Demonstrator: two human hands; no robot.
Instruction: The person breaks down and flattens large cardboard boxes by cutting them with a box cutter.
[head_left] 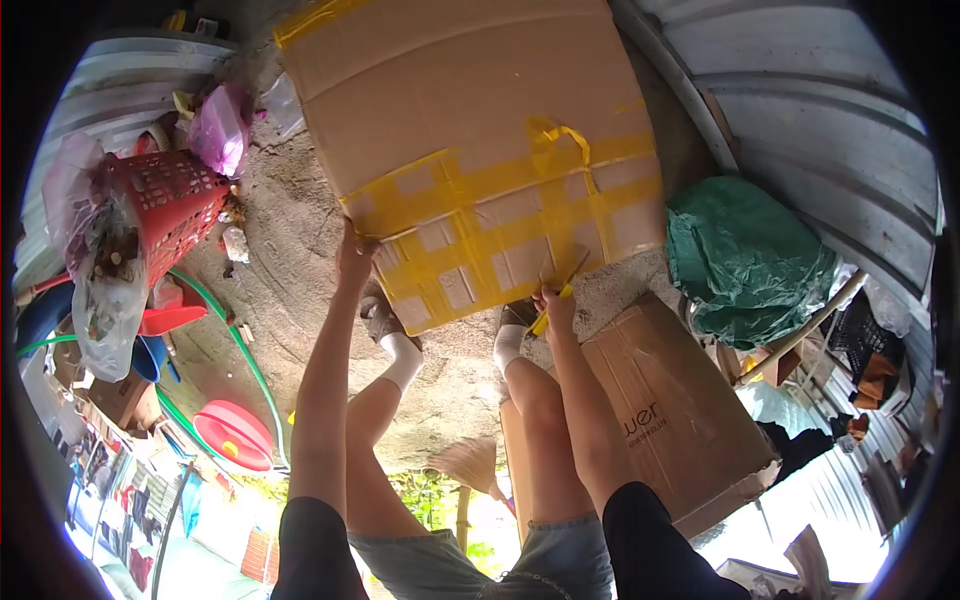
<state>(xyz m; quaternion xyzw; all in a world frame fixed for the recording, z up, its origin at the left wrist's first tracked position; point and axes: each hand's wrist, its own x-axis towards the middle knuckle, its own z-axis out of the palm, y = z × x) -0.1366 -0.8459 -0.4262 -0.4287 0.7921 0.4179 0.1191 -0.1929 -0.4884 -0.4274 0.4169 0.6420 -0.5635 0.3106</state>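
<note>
A large cardboard box [470,90] stands tilted in front of me, its near side crossed by several strips of yellow tape [440,200]. A loose loop of tape sticks up near its right part. My left hand [355,255] grips the box at its left edge, near the lower corner. In my right hand [556,308], fingers closed, is a yellow box cutter [566,291]. Its tip points up at the lower taped edge of the box. My feet are just below that edge.
A flattened cardboard carton [665,400] lies at my right, below a green plastic sheet [745,260]. On the left are a red basket [170,205] with plastic bags, a green hose [235,335] and a pink basin [235,435]. A straw broom [468,462] lies behind my legs.
</note>
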